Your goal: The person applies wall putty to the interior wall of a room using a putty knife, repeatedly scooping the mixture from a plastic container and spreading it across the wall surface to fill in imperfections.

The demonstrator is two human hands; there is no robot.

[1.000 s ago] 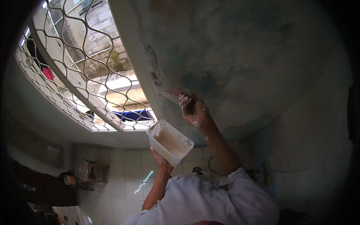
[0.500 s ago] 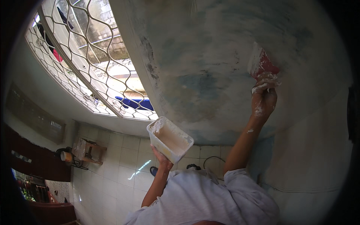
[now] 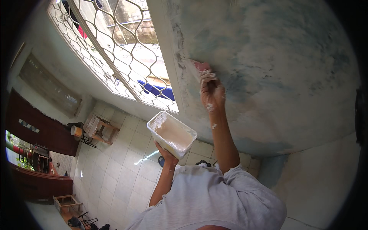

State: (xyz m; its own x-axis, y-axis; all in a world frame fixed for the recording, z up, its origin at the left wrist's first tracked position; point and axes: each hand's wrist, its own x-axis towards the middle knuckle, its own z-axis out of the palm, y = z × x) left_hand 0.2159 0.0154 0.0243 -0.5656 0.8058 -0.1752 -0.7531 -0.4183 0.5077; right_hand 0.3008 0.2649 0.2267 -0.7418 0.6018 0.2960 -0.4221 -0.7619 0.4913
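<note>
A white rectangular tub of pale, creamy compound rests in my left hand, whose fingers curl round its lower side. My right hand, smeared with white, grips a red putty knife caked with white material. The blade lies against the mottled white and blue-grey wall, just right of the window frame.
A grilled window fills the upper left. Below are a tiled floor and sandals by my feet. At left stand a wooden stool, an orange bucket, an open dark wooden door and another wooden stool.
The putty knife swept right across the wall, then came back left to beside the window frame. The view has shifted, showing more of the door and floor at left.
</note>
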